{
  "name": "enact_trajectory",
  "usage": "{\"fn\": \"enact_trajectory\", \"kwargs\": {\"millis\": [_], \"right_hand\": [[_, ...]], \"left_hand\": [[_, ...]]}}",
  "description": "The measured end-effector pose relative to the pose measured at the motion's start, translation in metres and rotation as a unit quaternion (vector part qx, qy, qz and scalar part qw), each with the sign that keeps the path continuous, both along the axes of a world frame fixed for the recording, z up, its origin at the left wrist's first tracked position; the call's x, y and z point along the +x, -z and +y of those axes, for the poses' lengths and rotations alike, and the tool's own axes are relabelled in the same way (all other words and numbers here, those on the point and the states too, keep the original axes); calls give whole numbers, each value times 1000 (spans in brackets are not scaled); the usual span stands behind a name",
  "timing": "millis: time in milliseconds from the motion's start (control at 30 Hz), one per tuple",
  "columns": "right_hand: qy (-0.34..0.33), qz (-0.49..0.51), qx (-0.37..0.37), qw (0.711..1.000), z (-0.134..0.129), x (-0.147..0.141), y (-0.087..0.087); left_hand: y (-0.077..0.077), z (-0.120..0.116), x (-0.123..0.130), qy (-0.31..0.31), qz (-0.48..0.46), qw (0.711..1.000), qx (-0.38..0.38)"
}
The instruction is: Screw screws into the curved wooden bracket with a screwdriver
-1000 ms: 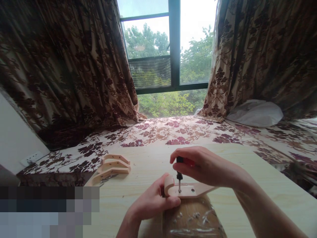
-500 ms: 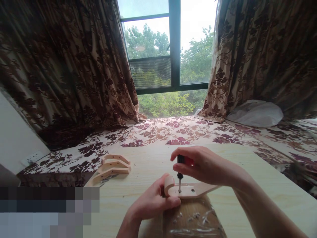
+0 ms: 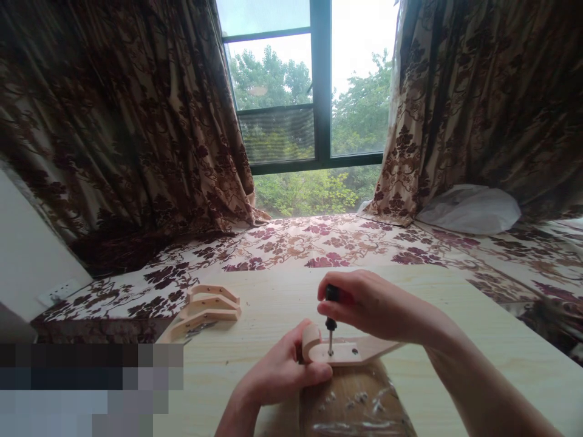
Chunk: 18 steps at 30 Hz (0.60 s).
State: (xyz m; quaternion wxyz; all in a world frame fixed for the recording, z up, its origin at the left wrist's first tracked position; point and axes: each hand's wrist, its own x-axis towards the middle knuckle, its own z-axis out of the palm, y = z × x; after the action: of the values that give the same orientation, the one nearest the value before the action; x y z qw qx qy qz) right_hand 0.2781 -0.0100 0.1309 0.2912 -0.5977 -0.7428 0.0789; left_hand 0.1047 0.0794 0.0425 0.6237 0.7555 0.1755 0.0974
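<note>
My right hand [image 3: 359, 300] is closed around the black handle of a screwdriver [image 3: 331, 325], which stands upright. Its tip meets a screw hole in a pale wooden piece [image 3: 339, 352] with a rounded, curled end. A second dark screw spot shows to the right of the tip. Pinched in my left hand [image 3: 291, 364] is the rounded left end of that wooden piece, thumb along its near edge. Beneath the piece lies a brown board [image 3: 350, 406] with clear plastic wrap and several small screws on top.
Several angled wooden pieces [image 3: 209, 306] lie on the left of the light wooden table [image 3: 264, 291], with dark bits beside them. Behind it is a ledge with flowered cloth [image 3: 291, 246], a white plastic bag [image 3: 469, 208], curtains and a window.
My right hand's fingers have shifted slightly on the screwdriver handle. The tip stays at the same hole, and my left hand and the wooden piece hold their place.
</note>
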Motion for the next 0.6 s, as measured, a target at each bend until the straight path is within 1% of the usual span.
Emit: {"fn": "enact_trajectory", "kwargs": {"millis": [167, 233, 300, 467, 533, 600], "right_hand": [[-67, 30, -18, 997, -7, 2, -5], [-75, 38, -17, 996, -6, 2, -4], [-59, 34, -8, 998, -2, 1, -2], [10, 9, 6, 1000, 6, -1, 3], [19, 5, 8, 1000, 5, -1, 2], [9, 3, 8, 1000, 1, -1, 0]], "left_hand": [[-1, -1, 1, -5, -1, 1000, 4], [-2, 0, 0, -6, 2, 1000, 5], [-3, 0, -1, -6, 6, 1000, 6], [-4, 0, -1, -9, 19, 1000, 10], [-4, 0, -1, -10, 20, 1000, 12], [-3, 0, 0, -11, 18, 1000, 13]]}}
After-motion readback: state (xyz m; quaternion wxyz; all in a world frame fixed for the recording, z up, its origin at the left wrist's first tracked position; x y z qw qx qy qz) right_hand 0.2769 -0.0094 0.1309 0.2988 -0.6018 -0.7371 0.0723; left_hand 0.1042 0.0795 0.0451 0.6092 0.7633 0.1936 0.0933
